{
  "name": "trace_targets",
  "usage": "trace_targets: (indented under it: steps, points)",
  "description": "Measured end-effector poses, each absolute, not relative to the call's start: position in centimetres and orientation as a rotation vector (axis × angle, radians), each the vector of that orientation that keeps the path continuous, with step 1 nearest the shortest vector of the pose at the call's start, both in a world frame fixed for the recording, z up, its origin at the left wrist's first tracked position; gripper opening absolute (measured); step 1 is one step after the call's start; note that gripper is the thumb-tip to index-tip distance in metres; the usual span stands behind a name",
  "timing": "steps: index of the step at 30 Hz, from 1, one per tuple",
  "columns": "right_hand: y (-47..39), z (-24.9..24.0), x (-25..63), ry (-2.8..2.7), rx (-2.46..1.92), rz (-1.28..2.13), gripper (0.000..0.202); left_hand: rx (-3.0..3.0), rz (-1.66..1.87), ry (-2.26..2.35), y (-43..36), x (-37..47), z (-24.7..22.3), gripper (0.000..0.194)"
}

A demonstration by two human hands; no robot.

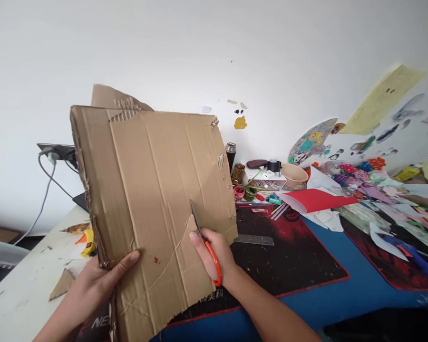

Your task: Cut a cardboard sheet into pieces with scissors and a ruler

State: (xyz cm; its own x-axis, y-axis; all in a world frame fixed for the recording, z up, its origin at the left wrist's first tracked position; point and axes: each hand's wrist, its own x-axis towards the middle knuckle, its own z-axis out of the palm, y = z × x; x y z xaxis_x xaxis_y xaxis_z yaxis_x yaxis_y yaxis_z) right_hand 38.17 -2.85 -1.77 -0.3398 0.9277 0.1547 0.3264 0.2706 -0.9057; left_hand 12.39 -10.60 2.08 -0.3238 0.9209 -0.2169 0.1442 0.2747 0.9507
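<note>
A large brown cardboard sheet [157, 166] is held upright, tilted, over the dark mat. My left hand [110, 280] grips its lower left edge, thumb on the front face and fingers hidden behind. In my right hand [212, 254] are scissors [214, 263] with orange handles, fingers wrapped round them. One dark blade shows against the front of the cardboard, pointing up and slightly left. A cut or crease line runs from near the blade down to the lower left. The sheet's edges are ragged, with torn corrugation at the top.
A black and red mat [285, 256] lies on the blue table surface, with a clear ruler [253, 239] on it. Behind are a red sheet [317, 199], a beige bowl [294, 175] and paint jars. Craft scraps cover the right; a yellow tool [88, 244] is left.
</note>
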Motion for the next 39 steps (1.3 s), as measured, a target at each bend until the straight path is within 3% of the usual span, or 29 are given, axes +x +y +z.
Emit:
trace_targets:
  steps: [17, 25, 39]
  points:
    - [-1.3, -4.1, 35.9, -1.798, -1.214, 0.937, 0.054, 0.77, 1.203, 1.596, -8.3, 11.8, -0.7, 0.06]
    - [-0.6, -4.9, 35.5, -1.769, -1.206, 0.915, 0.05, 0.662, 1.246, 1.667, -6.6, 12.5, -1.3, 0.07]
    - [0.0, -2.0, 36.7, -1.745, -1.035, 1.359, 0.061, 0.969, 1.164, 1.745, -6.8, 10.5, 0.9, 0.059]
